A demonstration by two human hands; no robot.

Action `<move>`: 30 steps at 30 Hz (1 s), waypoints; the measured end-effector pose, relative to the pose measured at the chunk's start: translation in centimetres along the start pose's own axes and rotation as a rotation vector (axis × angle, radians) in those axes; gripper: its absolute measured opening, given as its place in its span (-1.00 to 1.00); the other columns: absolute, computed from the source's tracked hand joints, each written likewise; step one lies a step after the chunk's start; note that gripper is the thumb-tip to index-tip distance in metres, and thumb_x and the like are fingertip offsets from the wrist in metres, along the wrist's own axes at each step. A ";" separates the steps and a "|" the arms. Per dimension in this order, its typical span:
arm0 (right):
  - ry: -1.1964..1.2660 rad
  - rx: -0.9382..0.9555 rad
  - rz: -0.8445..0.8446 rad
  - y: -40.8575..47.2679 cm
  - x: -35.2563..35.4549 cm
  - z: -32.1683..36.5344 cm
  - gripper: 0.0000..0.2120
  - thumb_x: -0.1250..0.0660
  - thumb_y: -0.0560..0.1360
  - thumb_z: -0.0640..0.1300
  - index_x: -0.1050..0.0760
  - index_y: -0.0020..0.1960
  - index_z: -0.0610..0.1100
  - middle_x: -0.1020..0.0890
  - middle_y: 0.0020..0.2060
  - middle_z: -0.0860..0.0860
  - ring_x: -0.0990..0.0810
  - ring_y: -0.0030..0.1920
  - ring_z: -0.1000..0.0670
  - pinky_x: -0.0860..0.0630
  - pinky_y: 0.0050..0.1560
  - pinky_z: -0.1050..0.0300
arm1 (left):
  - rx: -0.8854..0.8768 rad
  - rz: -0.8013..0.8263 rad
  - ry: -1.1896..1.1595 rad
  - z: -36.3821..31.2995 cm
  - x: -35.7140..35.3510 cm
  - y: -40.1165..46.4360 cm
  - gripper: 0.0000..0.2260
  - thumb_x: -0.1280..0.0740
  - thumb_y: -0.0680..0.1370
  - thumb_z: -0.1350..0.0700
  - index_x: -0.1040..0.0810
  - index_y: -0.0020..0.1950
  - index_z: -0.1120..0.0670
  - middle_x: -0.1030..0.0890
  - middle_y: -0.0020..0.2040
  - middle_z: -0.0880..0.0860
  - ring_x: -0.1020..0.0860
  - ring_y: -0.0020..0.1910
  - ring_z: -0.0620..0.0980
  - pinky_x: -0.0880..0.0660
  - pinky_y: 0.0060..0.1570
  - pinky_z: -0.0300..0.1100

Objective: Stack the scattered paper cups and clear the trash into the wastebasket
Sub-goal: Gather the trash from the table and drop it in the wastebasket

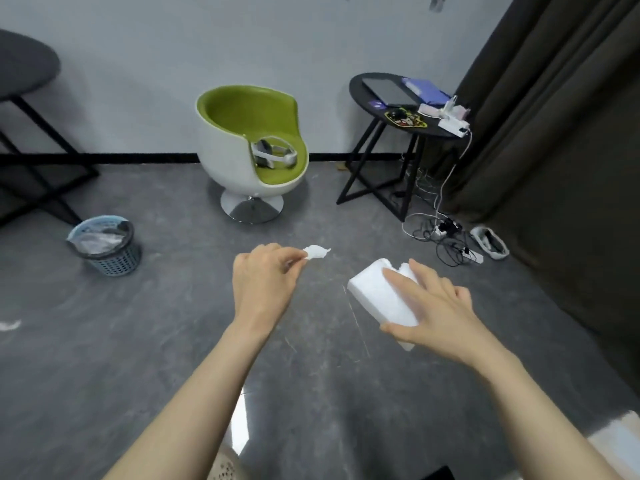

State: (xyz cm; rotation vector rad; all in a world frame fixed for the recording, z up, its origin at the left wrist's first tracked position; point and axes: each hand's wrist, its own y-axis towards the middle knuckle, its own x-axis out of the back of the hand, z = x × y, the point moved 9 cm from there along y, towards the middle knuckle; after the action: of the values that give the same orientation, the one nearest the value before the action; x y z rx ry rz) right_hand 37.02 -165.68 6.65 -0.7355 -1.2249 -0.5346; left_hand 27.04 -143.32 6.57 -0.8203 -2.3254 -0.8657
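My left hand pinches a small crumpled white scrap of paper between thumb and fingertips, above the grey floor. My right hand grips a stack of white paper cups lying sideways in the palm, thumb under it and fingers over it. The blue mesh wastebasket stands on the floor to the far left, lined with a bag and holding some clear trash. Another white scrap lies on the floor at the left edge.
A green and white tub chair with a white headset in its seat stands by the wall. A black round side table carries a laptop and chargers; cables trail on the floor beside dark curtains. Another black table stands far left.
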 end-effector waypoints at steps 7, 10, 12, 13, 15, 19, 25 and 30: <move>0.004 0.141 -0.010 9.1 1.9 9.9 -0.27 -0.29 0.39 0.31 0.00 0.46 0.36 0.05 0.52 0.13 -0.09 0.42 0.01 0.05 0.32 0.09 | 0.094 -0.104 0.071 8.3 6.7 5.6 -0.94 -0.50 0.41 0.10 -0.70 -0.14 -0.04 -0.62 -0.31 -0.02 -0.60 -0.26 0.08 -0.47 -0.19 0.04; -0.017 0.193 -0.013 13.1 2.1 14.5 -0.25 -0.26 0.37 0.36 0.02 0.46 0.37 0.06 0.52 0.11 -0.11 0.41 -0.01 0.04 0.34 0.05 | 0.154 -0.135 0.122 12.8 10.0 7.6 -0.94 -0.49 0.43 0.07 -0.70 -0.13 -0.05 -0.64 -0.28 -0.02 -0.60 -0.21 0.07 -0.45 -0.14 0.01; -0.015 0.234 -0.012 15.8 1.9 17.8 -0.25 -0.27 0.38 0.36 0.02 0.46 0.38 0.05 0.52 0.10 -0.11 0.42 -0.02 0.03 0.35 0.04 | 0.194 -0.159 0.152 15.9 12.2 8.7 -0.94 -0.48 0.43 0.07 -0.70 -0.12 -0.04 -0.65 -0.26 -0.01 -0.61 -0.19 0.08 -0.45 -0.13 0.02; -0.015 0.256 -0.005 17.0 1.6 19.5 -0.26 -0.28 0.39 0.35 0.01 0.46 0.37 0.04 0.52 0.09 -0.11 0.42 -0.02 0.03 0.35 0.04 | 0.217 -0.172 0.169 17.5 13.3 9.1 -0.94 -0.48 0.43 0.07 -0.70 -0.11 -0.04 -0.65 -0.26 -0.01 -0.61 -0.18 0.09 -0.45 -0.12 0.03; -0.019 0.310 0.014 19.3 1.0 22.9 -0.26 -0.29 0.39 0.33 0.00 0.46 0.37 0.05 0.53 0.10 -0.11 0.42 -0.01 0.03 0.34 0.05 | 0.268 -0.209 0.185 20.4 15.3 9.9 -0.94 -0.48 0.43 0.09 -0.71 -0.11 -0.02 -0.66 -0.25 0.00 -0.62 -0.18 0.09 -0.47 -0.11 0.05; -0.030 0.422 0.057 24.5 -0.2 29.2 -0.25 -0.30 0.38 0.33 0.00 0.45 0.38 0.12 0.53 0.13 -0.08 0.43 -0.01 0.04 0.34 0.06 | 0.376 -0.269 0.223 26.1 18.7 11.5 -0.93 -0.48 0.43 0.09 -0.71 -0.10 -0.03 -0.67 -0.22 -0.01 -0.62 -0.15 0.08 -0.44 -0.09 0.01; -0.069 0.535 0.090 34.1 -1.5 37.7 -0.23 -0.31 0.37 0.35 -0.03 0.47 0.35 0.06 0.51 0.11 -0.06 0.45 -0.03 0.02 0.32 0.03 | 0.512 -0.314 0.307 34.7 22.4 15.4 -0.90 -0.42 0.49 0.04 -0.70 -0.02 -0.08 -0.67 -0.14 -0.04 -0.58 -0.04 0.03 -0.29 -0.02 -0.08; -0.117 0.638 0.095 43.2 -2.6 45.4 -0.19 -0.21 0.32 0.43 0.02 0.48 0.34 0.04 0.53 0.08 -0.08 0.46 -0.06 -0.02 0.34 0.00 | 0.653 -0.419 0.430 42.2 25.9 19.5 -0.88 -0.39 0.50 0.02 -0.69 -0.01 -0.07 -0.66 -0.15 -0.01 -0.58 -0.05 0.07 -0.34 -0.02 -0.04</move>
State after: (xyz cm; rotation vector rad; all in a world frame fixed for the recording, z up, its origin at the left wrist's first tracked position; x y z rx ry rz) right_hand 38.32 -103.11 2.27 -0.2797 -1.3615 -0.0058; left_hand 12.04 -92.35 3.01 0.1232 -2.1900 -0.3304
